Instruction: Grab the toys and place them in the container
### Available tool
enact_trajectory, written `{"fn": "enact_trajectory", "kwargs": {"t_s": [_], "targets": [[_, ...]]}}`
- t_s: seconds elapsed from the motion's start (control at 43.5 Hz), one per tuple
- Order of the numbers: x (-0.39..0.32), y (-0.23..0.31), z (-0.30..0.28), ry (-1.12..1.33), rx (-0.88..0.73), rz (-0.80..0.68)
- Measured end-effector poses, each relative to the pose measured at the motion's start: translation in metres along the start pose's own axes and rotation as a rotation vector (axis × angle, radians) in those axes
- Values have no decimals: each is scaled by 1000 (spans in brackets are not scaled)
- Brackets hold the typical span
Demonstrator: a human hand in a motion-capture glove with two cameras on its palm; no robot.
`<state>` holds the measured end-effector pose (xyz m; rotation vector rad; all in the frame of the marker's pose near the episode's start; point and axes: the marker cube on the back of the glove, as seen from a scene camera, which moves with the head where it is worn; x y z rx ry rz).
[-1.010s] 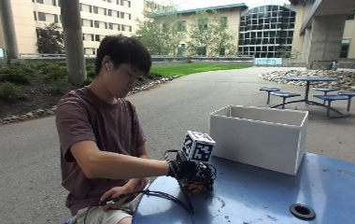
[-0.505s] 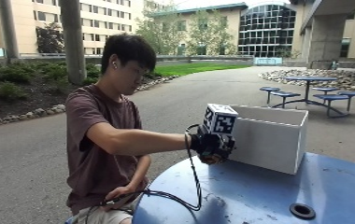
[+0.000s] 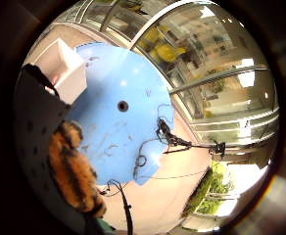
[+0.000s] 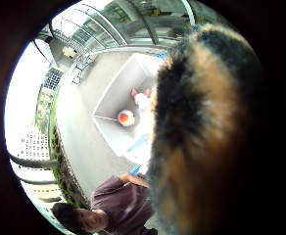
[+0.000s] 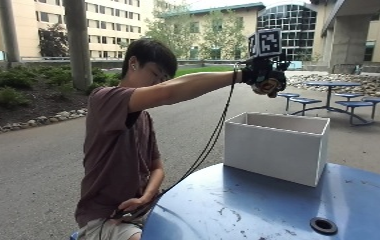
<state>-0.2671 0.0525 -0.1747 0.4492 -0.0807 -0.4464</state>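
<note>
Fingers (image 5: 268, 86) curled round furry toy (image 4: 202, 137), right hand (image 5: 263, 75) high above white container (image 5: 278, 146); thumb-side view alone shows toys inside

The container (image 5: 276, 147) is plain white inside and out, and it stands on a round table (image 5: 243, 210) of light blue marked with darker scuffs and a black-rimmed hole at its middle. The right hand (image 5: 264, 75) wears a black glove and holds a furry toy (image 4: 206, 122) banded in orange-tan and black, like tiger stripes. Inside the container lie an orange-and-white ball (image 4: 126, 117) and a white toy with pink ears (image 4: 142, 98); the person's T-shirt (image 5: 117, 150) is a dull maroon.
</note>
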Motion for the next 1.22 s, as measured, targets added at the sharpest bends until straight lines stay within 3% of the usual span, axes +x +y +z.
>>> {"fn": "enact_trajectory", "kwargs": {"t_s": [0.207, 0.459, 0.528, 0.643, 0.712, 0.896, 1.217], "targets": [[-87, -52, -10, -37, 3, -116], [-182, -88, 20, -87, -14, -253], [-194, -93, 28, -59, -109, -271], [-239, -105, 44, -31, -427, -295], [-242, -105, 52, 7, -505, -287], [-243, -108, 51, 67, -510, -294], [-160, -79, 42, 93, -473, -259]]}}
